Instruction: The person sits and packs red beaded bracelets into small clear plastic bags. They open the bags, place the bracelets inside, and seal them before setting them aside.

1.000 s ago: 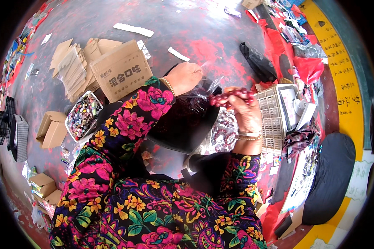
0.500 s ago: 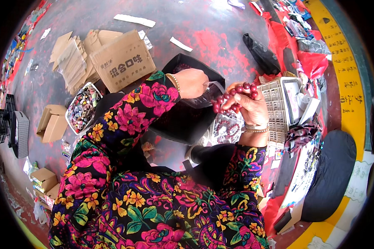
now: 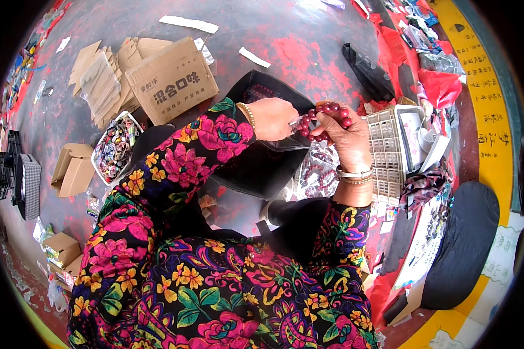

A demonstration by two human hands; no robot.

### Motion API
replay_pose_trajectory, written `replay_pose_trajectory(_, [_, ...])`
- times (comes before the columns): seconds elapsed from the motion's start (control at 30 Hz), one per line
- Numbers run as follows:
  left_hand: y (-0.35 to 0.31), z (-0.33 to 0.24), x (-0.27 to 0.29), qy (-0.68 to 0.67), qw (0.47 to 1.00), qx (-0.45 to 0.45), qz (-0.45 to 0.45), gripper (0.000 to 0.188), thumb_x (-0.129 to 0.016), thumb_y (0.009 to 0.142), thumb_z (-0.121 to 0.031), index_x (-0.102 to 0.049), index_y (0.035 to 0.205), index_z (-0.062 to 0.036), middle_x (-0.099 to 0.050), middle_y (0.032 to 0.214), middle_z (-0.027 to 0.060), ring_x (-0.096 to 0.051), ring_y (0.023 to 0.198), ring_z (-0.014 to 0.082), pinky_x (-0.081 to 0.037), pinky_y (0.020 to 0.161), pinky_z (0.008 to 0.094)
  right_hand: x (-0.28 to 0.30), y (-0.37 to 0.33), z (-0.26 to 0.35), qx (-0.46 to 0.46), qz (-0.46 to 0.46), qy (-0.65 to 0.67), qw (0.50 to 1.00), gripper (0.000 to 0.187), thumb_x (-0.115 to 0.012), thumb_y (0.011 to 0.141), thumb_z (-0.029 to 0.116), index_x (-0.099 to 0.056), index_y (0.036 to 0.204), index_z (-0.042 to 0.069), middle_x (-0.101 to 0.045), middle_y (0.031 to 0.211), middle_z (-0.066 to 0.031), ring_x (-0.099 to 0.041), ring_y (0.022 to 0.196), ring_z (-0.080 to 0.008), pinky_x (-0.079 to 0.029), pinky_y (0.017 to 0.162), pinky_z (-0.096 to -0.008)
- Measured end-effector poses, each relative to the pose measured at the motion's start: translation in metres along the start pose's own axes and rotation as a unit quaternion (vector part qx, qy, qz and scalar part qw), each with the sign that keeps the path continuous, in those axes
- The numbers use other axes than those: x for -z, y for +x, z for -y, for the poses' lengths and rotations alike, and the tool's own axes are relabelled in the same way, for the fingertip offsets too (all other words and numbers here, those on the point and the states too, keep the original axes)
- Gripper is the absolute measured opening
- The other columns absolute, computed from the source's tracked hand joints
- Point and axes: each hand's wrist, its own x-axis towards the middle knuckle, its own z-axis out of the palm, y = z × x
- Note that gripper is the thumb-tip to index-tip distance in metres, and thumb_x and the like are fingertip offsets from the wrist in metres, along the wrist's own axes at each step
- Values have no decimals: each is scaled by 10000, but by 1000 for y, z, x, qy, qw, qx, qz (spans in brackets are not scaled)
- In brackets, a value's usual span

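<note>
My right hand [image 3: 350, 139] pinches a bracelet of round dark red beads [image 3: 344, 123], its loop hanging around the fingers. Beside it, my left hand [image 3: 273, 118] has its fingers closed on the edge of a clear plastic bag [image 3: 285, 143], and the bracelet's left side touches the bag's mouth or lies just in front of it. Both hands are above a black open box [image 3: 253, 177], where more dark red beads show faintly under plastic at the far side. Another clear bag with red beads [image 3: 323, 168] lies below my right hand.
A cream plastic basket [image 3: 384, 145] stands to the right, with a white-framed item leaning in it. On the left are a white tray of mixed small trinkets [image 3: 116, 148], a small open carton [image 3: 74, 170] and a cardboard box [image 3: 172, 81] beside flattened cardboard. A black bag [image 3: 367, 72] lies far right.
My right hand has moved left and slightly up, bringing the bead bracelet to the plastic bag at my left hand. My left hand has barely shifted.
</note>
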Motion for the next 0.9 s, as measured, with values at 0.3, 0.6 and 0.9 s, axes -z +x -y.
replay_pose_trajectory(0.3, [0,6,1,-16,999,-1,-31,181,-488,775,-132,-580,770,23,-569,704,236,-567,723,404,-435,655,463,5,1,-11,56,27,-116,991,157,-651,778,12,-618,932,5,-571,799,17,-520,683,-53,-444,614,-193])
replay_pose_trajectory(0.6, [0,11,4,-61,998,-2,-23,197,-490,788,-147,-566,801,33,-566,686,222,-572,660,361,-425,605,420,9,-3,1,18,15,-80,997,183,-648,819,128,-612,956,12,-571,808,5,-514,691,-61,-399,592,-175])
replay_pose_trajectory(0.9, [-3,5,17,-96,995,8,-1,178,-447,784,-106,-541,794,44,-555,631,174,-544,585,302,-415,577,402,8,-1,-5,158,-17,-76,984,184,-637,791,9,-630,974,24,-594,897,-35,-548,754,-92,-454,676,-214])
